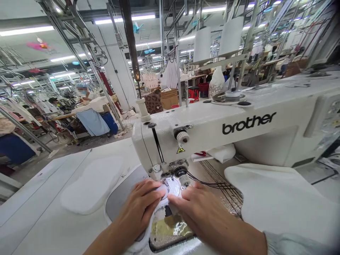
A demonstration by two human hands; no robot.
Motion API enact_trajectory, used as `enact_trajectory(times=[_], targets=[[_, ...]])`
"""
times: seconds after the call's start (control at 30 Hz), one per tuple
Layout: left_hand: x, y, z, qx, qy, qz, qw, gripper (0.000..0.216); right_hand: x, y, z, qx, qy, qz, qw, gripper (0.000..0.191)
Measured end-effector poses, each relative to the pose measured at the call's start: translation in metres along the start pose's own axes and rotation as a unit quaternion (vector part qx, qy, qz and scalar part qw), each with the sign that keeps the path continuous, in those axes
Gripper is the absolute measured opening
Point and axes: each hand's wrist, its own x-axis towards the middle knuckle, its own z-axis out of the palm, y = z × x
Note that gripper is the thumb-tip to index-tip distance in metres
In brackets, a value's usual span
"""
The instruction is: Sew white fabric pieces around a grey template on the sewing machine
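A white pad [91, 182] lies flat on the worktable [39, 221], clear of the hands, presumably to leave the sewing area unobstructed. To its right, a grey piece with a white edge [119, 194] extends from the needle area towards the front of the table; the flat surface supports it. The left hand [140, 203] rests on this piece, fingertips pressed beside the lit needle plate [174, 187], apparently to keep the material flat and aligned. The right hand [203, 209] is positioned opposite, thumb extended towards the left fingertips, likely to guide the near edge. The hands are close together; whether they touch, or whether either pinches the material, cannot be determined. The sewing machine [207, 129] spans above. White material [281, 194] lies at far right, beyond the right hand.
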Motion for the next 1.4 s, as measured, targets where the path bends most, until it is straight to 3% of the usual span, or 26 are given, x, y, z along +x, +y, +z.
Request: enact_trajectory(times=[0.1, 0.3, 0.67, 0.9, 1.2, 1.4], targets=[[0.000, 0.000, 0.000, 0.010, 0.011, 0.009, 1.000, 0.025, 0.000, 0.001, 0.002, 0.000, 0.029, -0.018, 0.999, 0.031], [-0.003, 0.000, -0.005, 0.010, -0.054, 0.001, 0.998, 0.029, 0.001, 0.001, -0.001, 0.014, 0.013, -0.021, 1.000, 0.028], [-0.012, 0.016, 0.012, 0.088, 0.000, -0.055, 0.995, 0.031, 0.002, -0.002, -0.008, 0.000, -0.020, 0.013, 1.000, 0.026], [-0.012, 0.014, 0.014, 0.133, 0.005, -0.033, 0.991, 0.035, 0.003, -0.003, -0.006, 0.007, -0.019, 0.015, 1.000, 0.022], [0.004, 0.003, -0.020, 0.068, -0.075, 0.044, 0.994, 0.038, 0.001, -0.001, -0.005, 0.013, -0.012, 0.011, 1.000, 0.020], [-0.009, -0.001, 0.000, 0.135, -0.016, 0.060, 0.989, 0.043, -0.001, 0.000, 0.001, -0.002, 0.045, -0.020, 0.999, 0.036]])
